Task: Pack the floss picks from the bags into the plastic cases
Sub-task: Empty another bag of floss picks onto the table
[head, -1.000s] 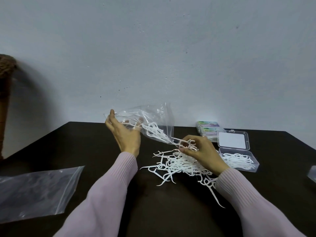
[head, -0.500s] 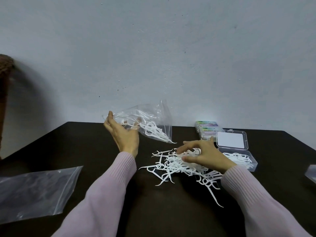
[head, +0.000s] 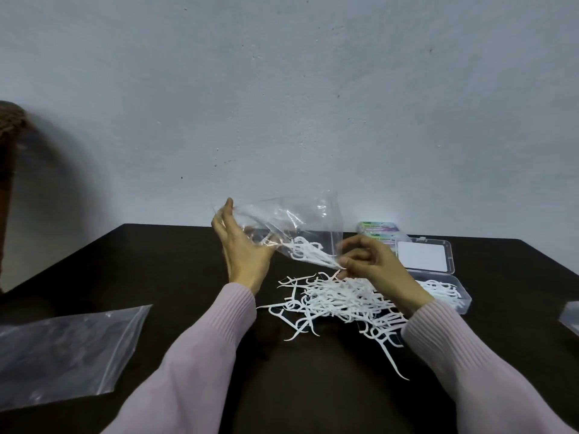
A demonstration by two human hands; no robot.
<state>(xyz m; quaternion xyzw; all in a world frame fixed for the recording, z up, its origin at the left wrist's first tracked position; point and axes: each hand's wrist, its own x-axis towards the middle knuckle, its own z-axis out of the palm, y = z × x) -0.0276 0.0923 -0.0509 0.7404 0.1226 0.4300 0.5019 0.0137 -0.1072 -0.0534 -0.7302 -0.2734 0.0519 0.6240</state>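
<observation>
My left hand (head: 242, 250) grips a clear plastic bag (head: 291, 220) by its closed end and holds it tilted above the dark table (head: 156, 270), mouth down to the right. White floss picks (head: 305, 250) sit at the bag's mouth. My right hand (head: 372, 264) pinches picks at that mouth. A loose pile of floss picks (head: 332, 303) lies on the table below both hands. An open clear plastic case (head: 463, 303) with picks in its tray stands to the right, partly behind my right wrist, its lid (head: 423, 256) folded back.
An empty zip bag (head: 62, 355) lies flat at the left front. Closed cases with coloured labels (head: 377, 228) are stacked behind the open case, near the wall. Another clear object (head: 570, 317) pokes in at the right edge. A brown object (head: 9, 126) stands at far left.
My right hand has lifted off the pile and gone back up to the bag's mouth, where it pinches picks. My left hand has raised the bag a little.
</observation>
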